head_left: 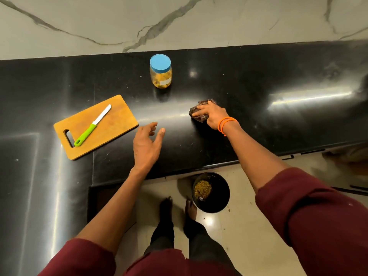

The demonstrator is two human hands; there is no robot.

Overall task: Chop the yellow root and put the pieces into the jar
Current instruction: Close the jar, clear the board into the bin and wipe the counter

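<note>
**Right hand on the cloth, jar capped near the back edge**

Your right hand [212, 115] reaches forward with the arm nearly straight, fingers spread flat and pressing on a dark crumpled cloth [200, 113] in the middle of the black counter [258, 80]. Your left hand [147, 142] hovers over the counter's front part, released, fingers loosely apart and holding nothing. The jar [161, 71] stands upright near the back edge, clear plastic with a round blue lid on and yellow pieces inside. Left of it, the rectangular wooden chopping board [111, 124] lies at a slant. On it rests the green-handled knife [92, 125], its white blade pointing toward the back right, along the board's long axis.
</note>
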